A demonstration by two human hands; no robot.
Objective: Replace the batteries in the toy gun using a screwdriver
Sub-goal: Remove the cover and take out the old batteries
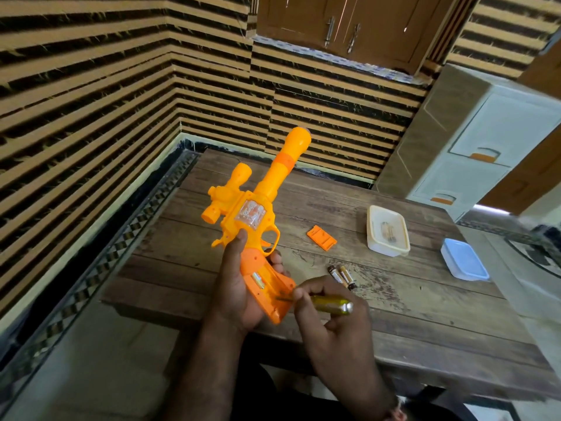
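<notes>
a person is holding an orange toy gun above the near left part of a wooden table, barrel pointing up and away toward the far edge. the left hand is gripping the gun's handle, thumb lying up along the body below the clear window. the battery compartment in the handle is lying open toward the camera, and one battery is sitting in its left slot. the right hand is pinching a screwdriver with a translucent yellow handle, its thin tip reaching into the bottom of the open compartment. two batteries are lying side by side on the table just beyond the right hand. the orange compartment cover is lying flat near the middle of the table. farther toward the right edge, a clear plastic container is sitting open with small items inside, too blurred to identify, and its blue lid is resting at the right edge of the table.
</notes>
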